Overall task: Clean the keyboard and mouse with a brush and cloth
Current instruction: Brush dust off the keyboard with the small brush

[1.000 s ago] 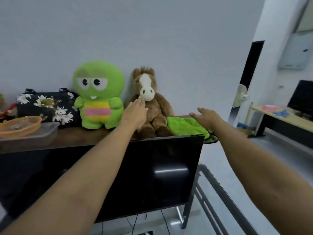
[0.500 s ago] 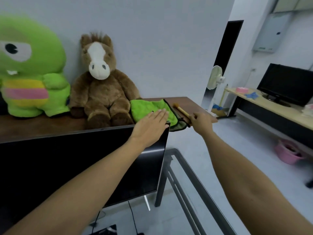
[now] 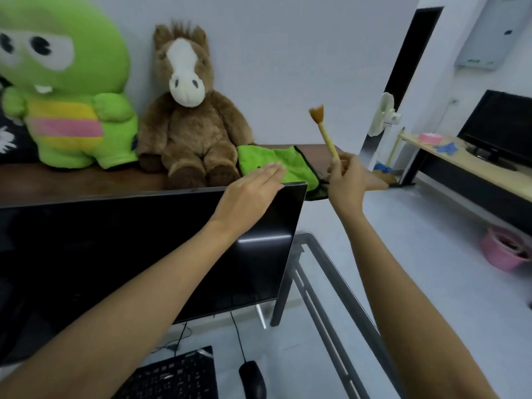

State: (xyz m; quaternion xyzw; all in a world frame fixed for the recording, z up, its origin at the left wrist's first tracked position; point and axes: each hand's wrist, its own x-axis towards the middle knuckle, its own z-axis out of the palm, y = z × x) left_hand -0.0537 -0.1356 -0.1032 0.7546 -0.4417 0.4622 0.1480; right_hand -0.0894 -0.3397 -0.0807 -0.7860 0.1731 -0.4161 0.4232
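The head view looks forward and down over a dark monitor (image 3: 149, 254) to a brown shelf (image 3: 86, 181) behind it, with both bare forearms reaching away from the camera. The right hand (image 3: 344, 180) is raised above the shelf's right end, its fingers curled tight around the lower end of a brush (image 3: 324, 131). The brush has a pale wooden handle and a fan of brown bristles; its long axis runs nearly upright, leaning a little to the left, bristles uppermost and clear of everything. The left hand (image 3: 253, 191) stretches over the monitor's top right corner with its fingers straight and held together, holding nothing. Its fingertips (image 3: 275, 167) lie over the near edge of a folded green cloth (image 3: 276, 165), which rests flat on the shelf; whether they actually touch it cannot be told. The cloth lies just ahead of and slightly right of those fingers, between a brown plush horse (image 3: 187, 116) on the left and the right hand, so the left hand is plainly the nearer one for picking it up. A green plush toy (image 3: 66, 90) sits further left. Far below, near the camera on a glass desk (image 3: 331, 283), lie the black keyboard (image 3: 175, 375) and, just right of it, the black mouse (image 3: 253, 380), both well apart from either hand and untouched.
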